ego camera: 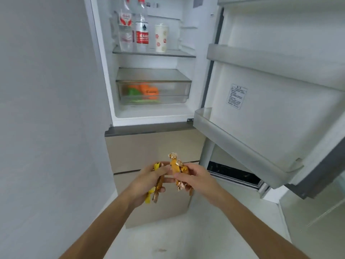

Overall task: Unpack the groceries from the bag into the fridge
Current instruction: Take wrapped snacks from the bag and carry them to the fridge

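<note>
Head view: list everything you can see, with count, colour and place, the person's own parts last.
fridge: one, white inside, beige lower fronts, ahead, upper door open to the right
left bottle: one, clear, red-and-white label, on the glass shelf
right bottle: one, clear, red label, beside it
paper cup: one, white with red marks, right of the bottles
glass shelf: one, clear, upper compartment
crisper drawer: one, clear, under the shelf
orange and green items: blurred, count unclear, inside the drawer
door label: one, white, on the inner door
wrapped snacks: several, gold and yellow, in both hands
left hand: grips snacks
right hand: grips snacks
</note>
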`<state>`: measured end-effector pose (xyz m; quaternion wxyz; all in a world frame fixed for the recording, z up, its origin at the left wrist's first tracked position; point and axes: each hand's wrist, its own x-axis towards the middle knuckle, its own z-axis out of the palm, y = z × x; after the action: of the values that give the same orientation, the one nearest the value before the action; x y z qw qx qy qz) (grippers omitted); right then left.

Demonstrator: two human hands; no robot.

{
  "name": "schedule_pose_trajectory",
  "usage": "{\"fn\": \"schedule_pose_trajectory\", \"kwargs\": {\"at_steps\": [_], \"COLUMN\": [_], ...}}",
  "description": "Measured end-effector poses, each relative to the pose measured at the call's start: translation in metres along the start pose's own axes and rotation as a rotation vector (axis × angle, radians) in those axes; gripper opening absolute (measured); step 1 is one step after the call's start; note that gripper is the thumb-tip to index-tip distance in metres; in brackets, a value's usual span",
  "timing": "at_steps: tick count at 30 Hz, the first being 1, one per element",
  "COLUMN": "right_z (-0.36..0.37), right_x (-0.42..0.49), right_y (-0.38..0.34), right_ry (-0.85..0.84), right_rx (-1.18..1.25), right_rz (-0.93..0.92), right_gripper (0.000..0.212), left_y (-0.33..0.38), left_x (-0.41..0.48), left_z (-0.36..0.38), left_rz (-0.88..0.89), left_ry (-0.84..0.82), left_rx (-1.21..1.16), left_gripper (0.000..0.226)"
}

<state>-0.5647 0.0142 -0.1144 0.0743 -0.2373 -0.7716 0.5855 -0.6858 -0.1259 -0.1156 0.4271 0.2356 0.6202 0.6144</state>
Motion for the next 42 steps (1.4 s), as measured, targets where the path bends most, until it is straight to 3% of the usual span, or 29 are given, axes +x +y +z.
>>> {"fn": "schedule_pose_trajectory", "kwargs": {"at_steps": [7,14,20,24,28,31,34,36,42], "right_z": [-0.097,-0.162,-0.204,-0.228,-0.234,-0.224,-0.214,-0.212,-0.214], "right_x": [0.081,0.145,0.203,0.215,0.222,0.225,0.226,0.224,0.203], "right_y": [-0.017,-0.058,-0.063,-0.051,-0.042,-0.034,-0.029,-0.029,-0.018], "right_ry": [0.252,0.411,0.433,0.353,0.217,0.215,0.342,0.4,0.439], "right_rx": [-0.052,-0.136,-0.486,-0.739,-0.877,-0.971,-0.997,-0.966,-1.04], "right_rz": [-0.063,-0.149,0.098,0.278,0.497,0.538,0.458,0.439,0.553], "right_gripper": [0.02,0.013,0.03,0.019,0.013,0.012,0.024,0.022,0.027], "left_y": [0.057,0.132,0.152,0.138,0.131,0.123,0.117,0.119,0.131], "left_x": [0.156,0.26,0.33,0.364,0.379,0.386,0.389,0.392,0.39], "left_z": [0.036,0.063,0.088,0.098,0.103,0.101,0.099,0.101,0.118], "left_rz": [-0.048,0.078,0.233,0.422,0.546,0.528,0.572,0.595,0.74], "left_ry": [-0.051,-0.098,-0.116,-0.198,-0.299,-0.422,-0.53,-0.596,-0.755], "left_rx": [-0.084,-0.009,0.171,0.607,0.771,0.787,0.863,0.905,1.079], "left_gripper": [0.036,0.032,0.033,0.035,0.026,0.03,0.036,0.042,0.046]}}
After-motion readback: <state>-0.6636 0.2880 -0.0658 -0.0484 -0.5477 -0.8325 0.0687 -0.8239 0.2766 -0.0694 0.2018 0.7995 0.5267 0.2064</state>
